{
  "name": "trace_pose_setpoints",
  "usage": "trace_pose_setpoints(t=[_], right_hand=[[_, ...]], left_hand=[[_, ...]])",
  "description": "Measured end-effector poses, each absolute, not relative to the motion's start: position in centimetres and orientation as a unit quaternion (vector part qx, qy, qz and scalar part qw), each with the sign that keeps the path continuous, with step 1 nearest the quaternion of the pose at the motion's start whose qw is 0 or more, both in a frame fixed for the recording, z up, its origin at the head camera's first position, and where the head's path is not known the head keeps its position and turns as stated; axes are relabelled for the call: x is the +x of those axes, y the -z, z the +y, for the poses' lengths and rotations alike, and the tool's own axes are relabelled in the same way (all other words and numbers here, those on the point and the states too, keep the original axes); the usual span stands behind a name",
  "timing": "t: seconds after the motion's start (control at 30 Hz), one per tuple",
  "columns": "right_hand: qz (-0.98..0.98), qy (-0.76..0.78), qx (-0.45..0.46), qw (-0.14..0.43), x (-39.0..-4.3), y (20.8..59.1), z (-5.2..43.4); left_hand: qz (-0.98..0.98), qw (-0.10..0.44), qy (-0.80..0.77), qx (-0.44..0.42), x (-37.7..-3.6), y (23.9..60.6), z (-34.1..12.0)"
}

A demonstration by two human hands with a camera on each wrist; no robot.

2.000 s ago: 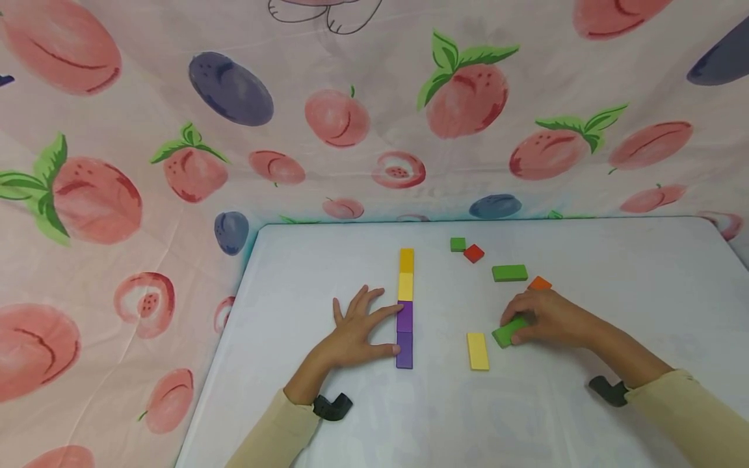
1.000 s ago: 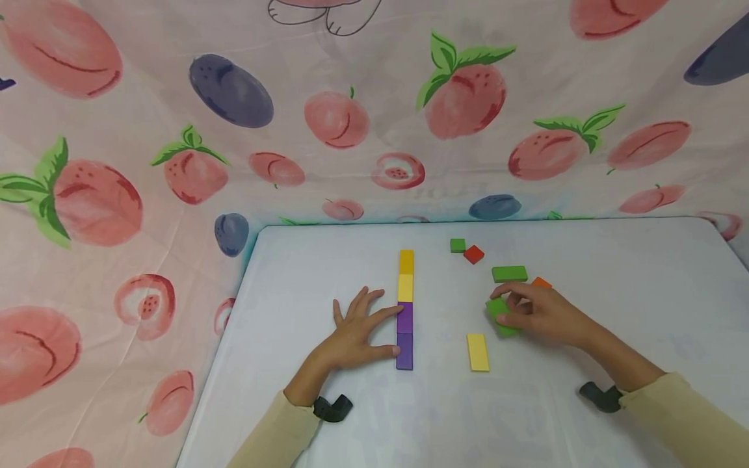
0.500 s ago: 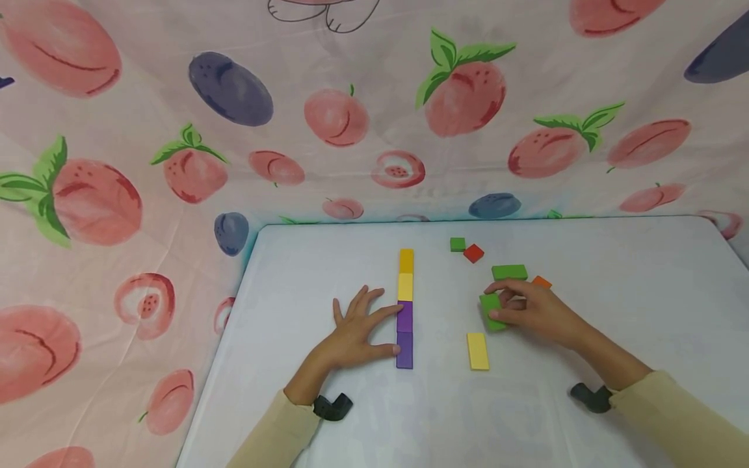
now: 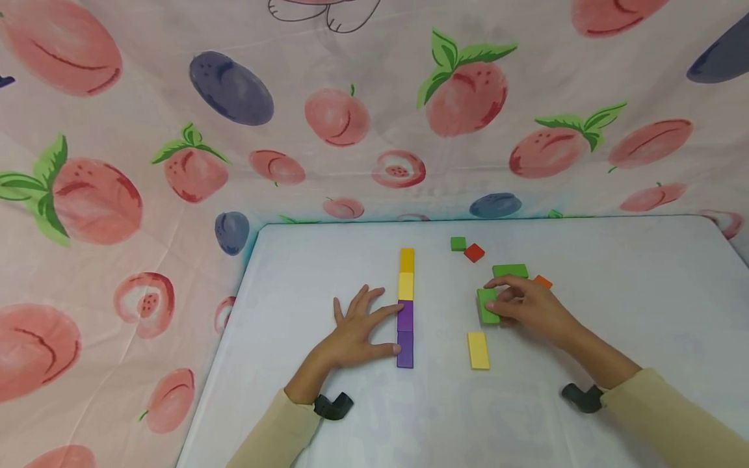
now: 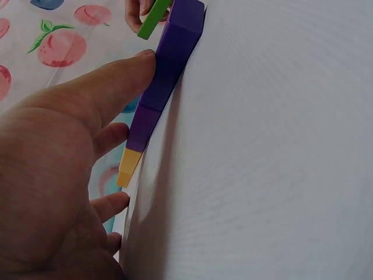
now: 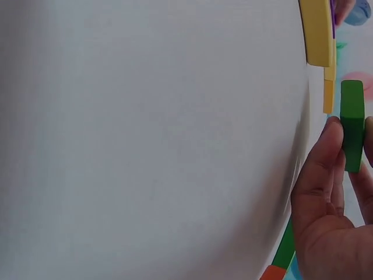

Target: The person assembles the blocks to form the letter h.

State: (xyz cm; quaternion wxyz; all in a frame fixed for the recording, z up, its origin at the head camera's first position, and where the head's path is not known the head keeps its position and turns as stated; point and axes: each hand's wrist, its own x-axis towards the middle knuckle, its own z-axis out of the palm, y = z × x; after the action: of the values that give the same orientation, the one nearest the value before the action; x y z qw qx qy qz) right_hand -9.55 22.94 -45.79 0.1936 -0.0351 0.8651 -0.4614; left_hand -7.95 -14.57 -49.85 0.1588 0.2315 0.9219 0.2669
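Left hand [image 4: 351,338]: fingers spread, thumb and forefinger touching the left edge of the block row [image 4: 406,320]. Right hand [image 4: 535,312]: right of the row, pinching a green block [image 4: 486,308].

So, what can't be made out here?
Small orange block: head view, partly hidden by the bare right hand; right wrist view, cut off by the bottom edge.
Held green rectangular block: left wrist view, cut off by the top edge.
Pale yellow rectangular block: right wrist view, cut off by the top edge.
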Motion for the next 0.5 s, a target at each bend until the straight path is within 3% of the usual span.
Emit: trace_pose_setpoints(t=[0.5], right_hand=[[0.893, 0.416, -0.042, 0.168, -9.83, 46.35, 22.08]], left_hand=[[0.923, 0.163, -0.263, 0.228, -7.9, 49.6, -14.45]])
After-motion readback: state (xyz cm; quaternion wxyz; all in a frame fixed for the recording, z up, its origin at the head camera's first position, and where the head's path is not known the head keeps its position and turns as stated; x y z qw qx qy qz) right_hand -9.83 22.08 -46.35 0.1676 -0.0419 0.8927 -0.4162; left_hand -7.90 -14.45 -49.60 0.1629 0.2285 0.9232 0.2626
